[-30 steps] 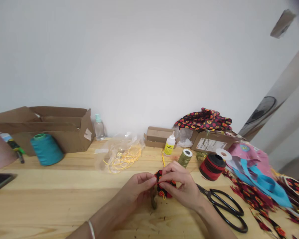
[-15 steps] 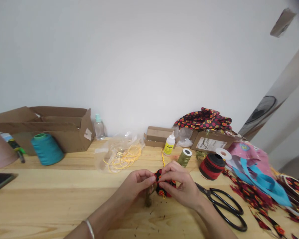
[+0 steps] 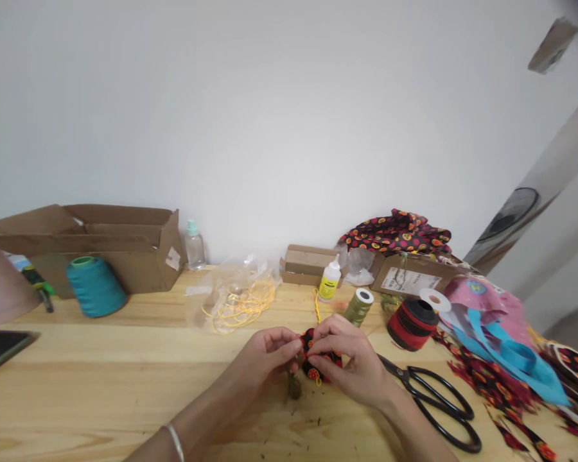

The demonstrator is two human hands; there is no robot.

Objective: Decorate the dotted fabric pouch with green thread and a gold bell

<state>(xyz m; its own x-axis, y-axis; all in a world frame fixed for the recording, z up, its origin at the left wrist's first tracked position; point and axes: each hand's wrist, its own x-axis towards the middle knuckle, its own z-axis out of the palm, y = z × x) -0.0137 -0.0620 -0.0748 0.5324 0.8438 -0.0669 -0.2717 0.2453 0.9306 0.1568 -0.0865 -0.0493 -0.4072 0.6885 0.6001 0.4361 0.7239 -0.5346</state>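
Observation:
A small black-and-red patterned fabric pouch [image 3: 313,373] with a yellow cord sits between my two hands, low over the table. My left hand [image 3: 274,356] pinches its left edge with thumb and forefinger. An olive tassel [image 3: 293,386] hangs just below those fingertips. From the other side my right hand [image 3: 349,359] has thumb and fingers closed on the pouch's upper part. The fingers hide much of the pouch, and any thread between the fingertips is too small to make out.
Black-handled scissors [image 3: 443,404] lie right of my right hand. Behind stand an olive thread spool [image 3: 359,307], a glue bottle [image 3: 329,280] and a red-and-black spool [image 3: 413,323]. Yellow cord [image 3: 243,305] lies in a plastic bag. A teal thread cone [image 3: 95,287] stands left, by a cardboard box [image 3: 139,256].
Both hands stay pinched on the pouch with only slight finger movement. The tassel has swung a little to the right. The whole view has shifted slightly.

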